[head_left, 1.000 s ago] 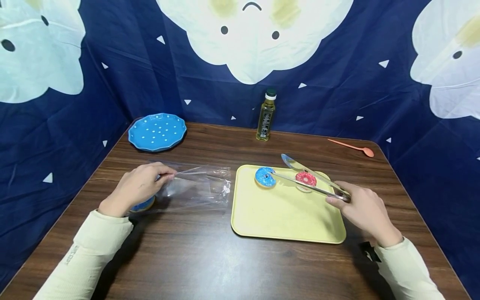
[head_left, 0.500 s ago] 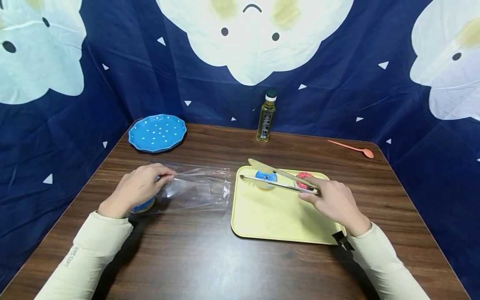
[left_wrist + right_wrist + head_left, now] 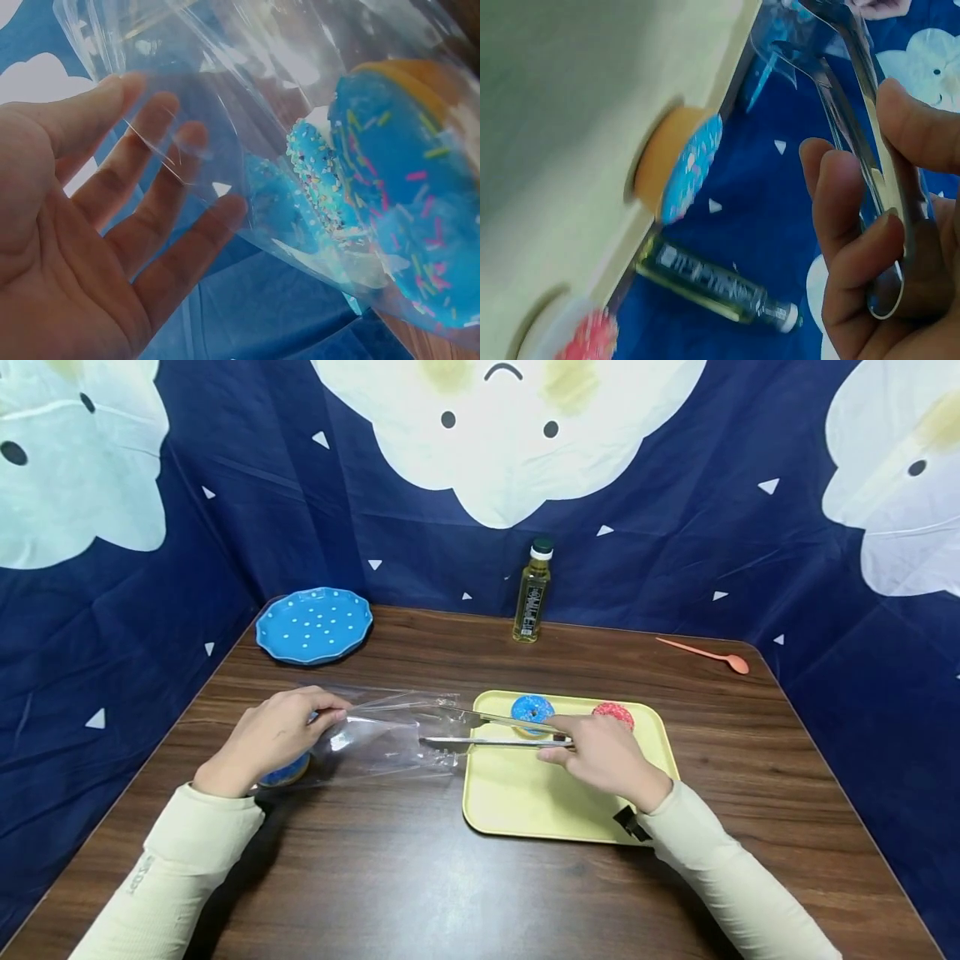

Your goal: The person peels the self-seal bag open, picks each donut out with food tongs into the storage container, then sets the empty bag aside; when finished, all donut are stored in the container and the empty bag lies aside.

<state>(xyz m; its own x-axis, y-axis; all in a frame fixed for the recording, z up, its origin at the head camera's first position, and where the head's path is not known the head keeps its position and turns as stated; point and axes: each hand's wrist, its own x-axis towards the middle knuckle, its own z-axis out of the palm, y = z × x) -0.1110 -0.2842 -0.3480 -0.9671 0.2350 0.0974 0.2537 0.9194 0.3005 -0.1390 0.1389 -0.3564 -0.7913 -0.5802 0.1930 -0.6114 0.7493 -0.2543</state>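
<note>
Swinging left, the right hand [image 3: 606,756] holds spread tongs [image 3: 495,742] at the bag [image 3: 386,750] the left hand [image 3: 279,728] still pinches, leaving the blue donut [image 3: 527,706] on the tray [image 3: 540,802].

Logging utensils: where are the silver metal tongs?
In the head view, the right hand holds the tongs over the yellow rectangular tray, tips past its left edge at the clear plastic bag.

Head: bright, even, fairly sharp | pale glare on table [image 3: 450,893] near front | glints on bag [image 3: 382,753] | dark shadow beside left sleeve [image 3: 176,852] | left wrist: hazy, bluish, reflections streak bag | right wrist: dimmer, soft, tray [image 3: 570,112] partly shadowed, bottle label [image 3: 709,276] blurred
</note>
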